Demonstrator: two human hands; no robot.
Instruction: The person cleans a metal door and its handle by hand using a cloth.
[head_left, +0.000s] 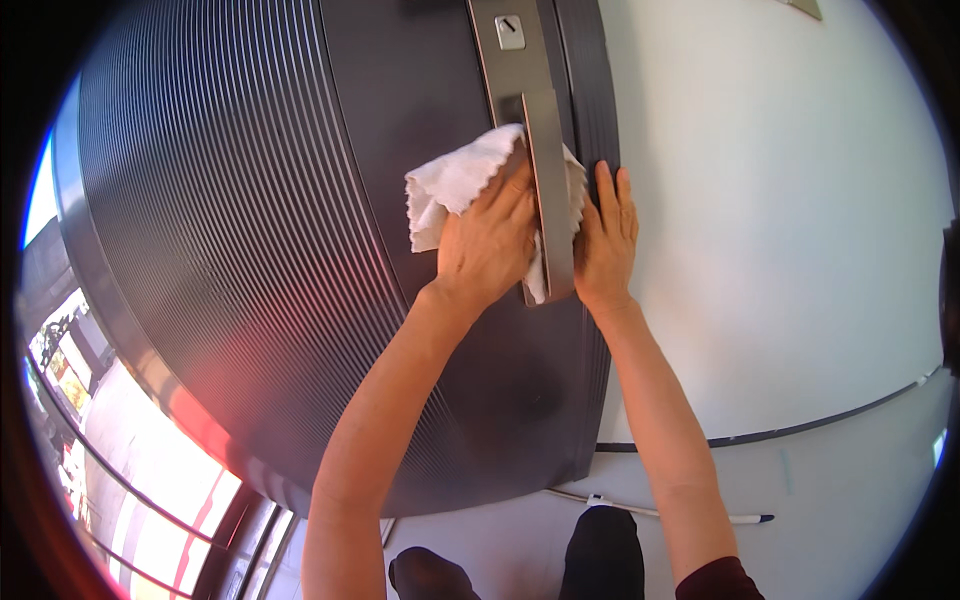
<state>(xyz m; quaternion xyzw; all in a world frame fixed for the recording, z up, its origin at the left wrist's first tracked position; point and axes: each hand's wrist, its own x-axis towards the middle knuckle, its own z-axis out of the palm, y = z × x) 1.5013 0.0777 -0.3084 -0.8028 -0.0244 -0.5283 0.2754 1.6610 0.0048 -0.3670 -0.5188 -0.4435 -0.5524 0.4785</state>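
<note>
A dark door (420, 90) with a ribbed panel stands open in front of me. On it is a flat metal pull handle (550, 202), upright on a long lock plate (517, 67). My left hand (487, 240) presses a white cloth (457, 172) with a scalloped edge into the gap behind the handle, its fingertips partly hidden there. Part of the cloth shows on the handle's right side. My right hand (609, 240) lies along the door's edge with straight fingers, its thumb side beside that part of the cloth; whether it touches the cloth is unclear.
A key cylinder (511, 32) sits above the handle. To the right is a white wall (750, 225) with a dark strip (780, 426) at its foot. A pale cable (652, 511) lies on the floor by my feet. Bright outdoor ground (142, 442) shows at left.
</note>
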